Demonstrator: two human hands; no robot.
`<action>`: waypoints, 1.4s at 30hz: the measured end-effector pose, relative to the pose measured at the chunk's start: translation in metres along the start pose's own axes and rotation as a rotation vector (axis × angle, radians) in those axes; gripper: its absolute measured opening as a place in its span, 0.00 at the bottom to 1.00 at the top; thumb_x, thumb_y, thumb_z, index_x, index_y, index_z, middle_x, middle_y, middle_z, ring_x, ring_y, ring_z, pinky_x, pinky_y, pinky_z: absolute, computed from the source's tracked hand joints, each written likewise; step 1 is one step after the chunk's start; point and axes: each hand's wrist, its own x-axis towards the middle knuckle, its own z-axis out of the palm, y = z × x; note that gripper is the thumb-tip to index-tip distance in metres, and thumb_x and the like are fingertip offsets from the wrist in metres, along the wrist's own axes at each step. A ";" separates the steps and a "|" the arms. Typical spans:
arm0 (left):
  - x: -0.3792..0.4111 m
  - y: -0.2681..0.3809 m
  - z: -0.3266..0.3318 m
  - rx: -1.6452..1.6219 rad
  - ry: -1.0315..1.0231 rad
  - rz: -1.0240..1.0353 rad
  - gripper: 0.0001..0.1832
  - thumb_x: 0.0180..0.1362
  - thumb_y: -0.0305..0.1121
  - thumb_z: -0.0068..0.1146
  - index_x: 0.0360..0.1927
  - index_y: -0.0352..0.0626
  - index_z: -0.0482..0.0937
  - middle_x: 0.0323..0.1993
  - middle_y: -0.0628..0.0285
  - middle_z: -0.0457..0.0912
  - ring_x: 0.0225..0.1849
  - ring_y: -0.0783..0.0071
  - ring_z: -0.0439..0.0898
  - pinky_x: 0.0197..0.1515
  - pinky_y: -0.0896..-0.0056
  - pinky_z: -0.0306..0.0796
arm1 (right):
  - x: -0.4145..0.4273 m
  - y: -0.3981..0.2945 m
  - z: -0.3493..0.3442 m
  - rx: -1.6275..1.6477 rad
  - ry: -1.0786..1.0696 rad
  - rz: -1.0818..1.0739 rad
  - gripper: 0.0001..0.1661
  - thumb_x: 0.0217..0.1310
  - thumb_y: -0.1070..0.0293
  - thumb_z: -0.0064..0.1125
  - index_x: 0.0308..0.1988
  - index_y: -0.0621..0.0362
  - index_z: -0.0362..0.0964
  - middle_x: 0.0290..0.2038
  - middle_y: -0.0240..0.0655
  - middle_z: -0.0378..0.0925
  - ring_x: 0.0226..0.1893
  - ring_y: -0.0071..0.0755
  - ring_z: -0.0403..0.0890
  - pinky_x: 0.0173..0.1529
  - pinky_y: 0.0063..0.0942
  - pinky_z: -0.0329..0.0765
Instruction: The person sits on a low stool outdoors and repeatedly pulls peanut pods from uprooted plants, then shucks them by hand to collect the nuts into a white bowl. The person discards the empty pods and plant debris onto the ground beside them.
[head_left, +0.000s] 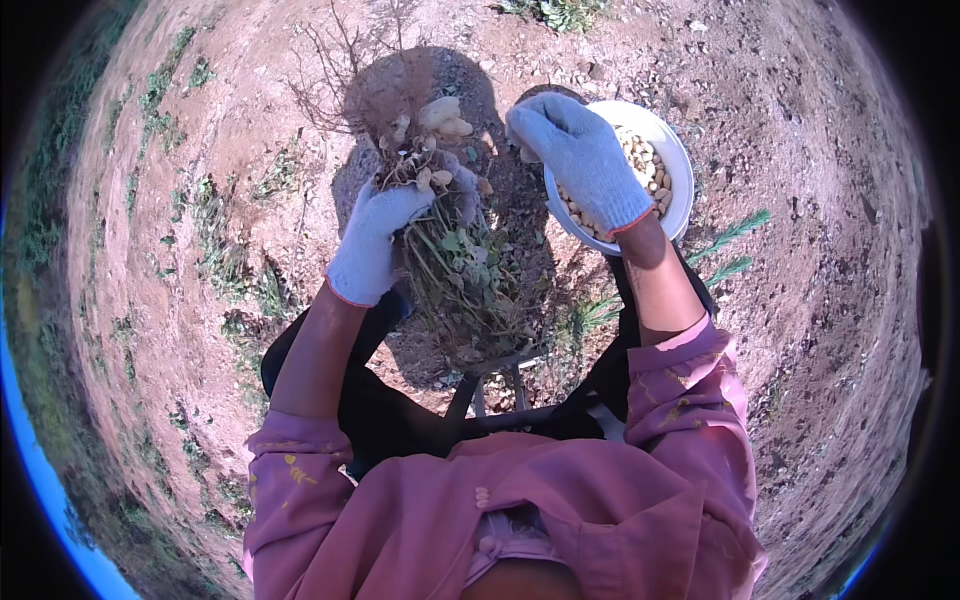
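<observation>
My left hand (382, 236), in a white knit glove, is closed around the base of a bundle of uprooted peanut plants (465, 277). Thin roots point away from me, and the leafy stems hang back towards my lap. Several pale peanut pods (442, 116) cling among the roots, just beyond the glove. My right hand (581, 154), gloved alike, hovers over the left part of a white plastic bucket (679, 161), its fingers bent together beyond the rim. Whether anything lies between those fingers is hidden. Loose peanuts (651, 169) lie inside the bucket.
Dry, stony soil (810, 172) surrounds me, with low green weeds (217, 225) at the left and a leafy plant (562, 11) at the far edge. A green feathery sprig (731, 236) lies beside the bucket. Metal legs (480, 394) of what looks like a stool stand between my knees.
</observation>
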 end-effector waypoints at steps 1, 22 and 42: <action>-0.003 0.001 0.000 -0.016 0.044 -0.033 0.22 0.57 0.36 0.53 0.53 0.34 0.73 0.44 0.53 0.80 0.43 0.67 0.81 0.47 0.66 0.76 | -0.005 -0.006 0.009 0.099 -0.060 -0.060 0.17 0.60 0.58 0.63 0.42 0.58 0.78 0.34 0.37 0.82 0.34 0.30 0.82 0.40 0.30 0.79; 0.000 -0.014 -0.005 0.209 0.151 -0.066 0.19 0.57 0.28 0.56 0.53 0.34 0.73 0.40 0.57 0.81 0.41 0.73 0.82 0.44 0.70 0.78 | -0.017 -0.007 0.031 -0.064 -0.184 -0.366 0.09 0.58 0.72 0.59 0.40 0.60 0.74 0.31 0.34 0.77 0.32 0.26 0.80 0.36 0.26 0.78; -0.007 -0.018 -0.029 -0.035 0.126 0.032 0.16 0.64 0.24 0.50 0.55 0.34 0.73 0.42 0.64 0.81 0.42 0.79 0.80 0.49 0.74 0.74 | 0.000 0.003 -0.018 -0.834 -0.222 0.085 0.29 0.58 0.48 0.61 0.44 0.65 0.78 0.39 0.45 0.82 0.42 0.44 0.82 0.50 0.33 0.76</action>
